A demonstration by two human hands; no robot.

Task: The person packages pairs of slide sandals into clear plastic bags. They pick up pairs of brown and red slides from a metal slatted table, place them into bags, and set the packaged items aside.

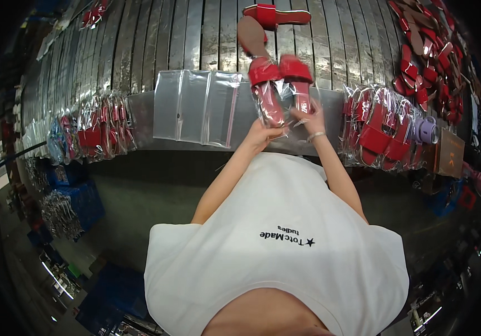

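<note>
A pair of red slide sandals lies side by side in front of me, their heel ends toward me. Clear plastic film wraps their near part; how far the bag reaches over the straps I cannot tell. My left hand is closed on the heel end of the left sandal through the film. At the right sandal's heel, my right hand pinches the bag and sandal edge. Left of them, flat clear plastic bags rest on the table edge. Just beyond, a loose sandal lies sole up near another red sandal.
A slatted metal conveyor runs across the far side, behind a grey table edge. Bagged red sandals stand in rows at left and right. A lilac tape roll, a brown box and a sandal heap are at right.
</note>
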